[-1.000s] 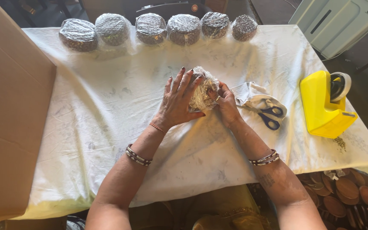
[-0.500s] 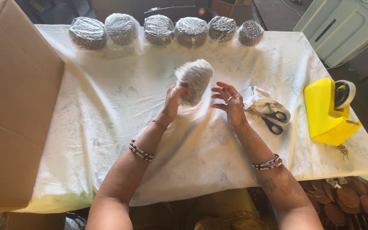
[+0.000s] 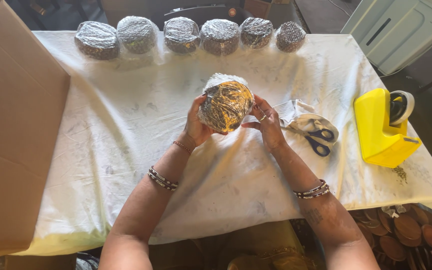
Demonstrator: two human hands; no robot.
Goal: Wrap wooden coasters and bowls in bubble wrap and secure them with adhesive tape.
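A round bundle wrapped in clear film [image 3: 225,103] is lifted above the white cloth-covered table [image 3: 126,130], its brown-gold face turned toward me. My left hand [image 3: 197,124] cups it from the left and below. My right hand [image 3: 267,124] touches its right side with the fingertips. Both wrists wear beaded bangles.
Several similar wrapped bundles [image 3: 182,35] line the table's far edge. Blue-handled scissors [image 3: 319,139] lie on a scrap of film to the right, near a yellow tape dispenser [image 3: 382,128]. A large cardboard box [image 3: 11,125] stands at the left. Brown discs [image 3: 411,235] sit low right.
The bundle went from being pressed on the cloth to being lifted and turned so its flat face points at me. My right hand has closed back onto its side.
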